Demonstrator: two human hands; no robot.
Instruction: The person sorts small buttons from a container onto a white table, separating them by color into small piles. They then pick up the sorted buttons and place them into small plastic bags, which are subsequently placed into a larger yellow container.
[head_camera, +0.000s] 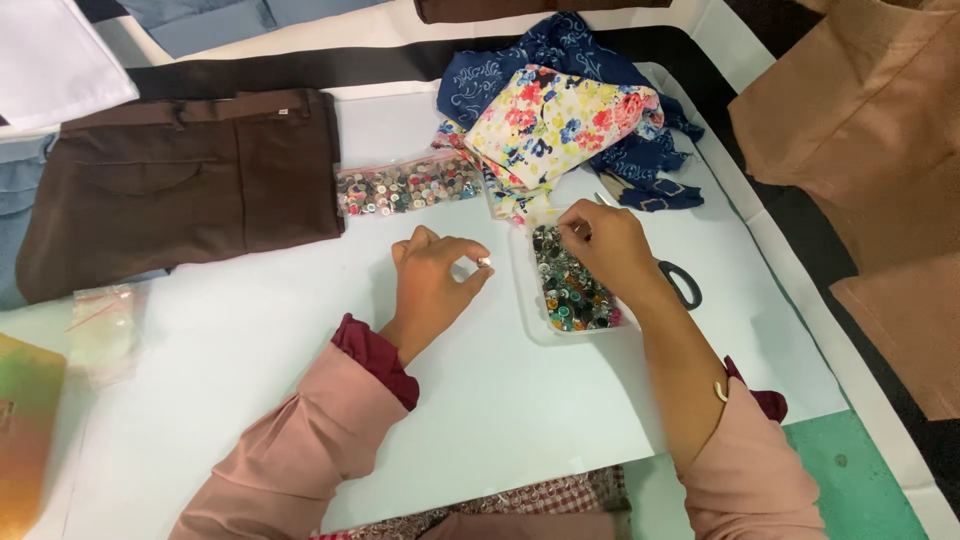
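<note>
My left hand (432, 280) hovers over the white sheet (250, 350) and pinches a small pale button (484, 262) between thumb and forefinger. My right hand (605, 240) reaches into a clear bag of mixed coloured buttons (572, 290), its fingertips closed on something small at the bag's top end. A second clear bag of buttons (408, 186) lies a little beyond my left hand. Black-handled scissors (682, 283) lie partly under my right wrist.
Folded brown trousers (190, 185) lie at the left. A floral cloth (560, 120) rests on blue patterned fabric (550, 55) at the back. Tan fabric (870, 130) covers the right side. A small clear plastic bag (100, 325) sits near the left edge.
</note>
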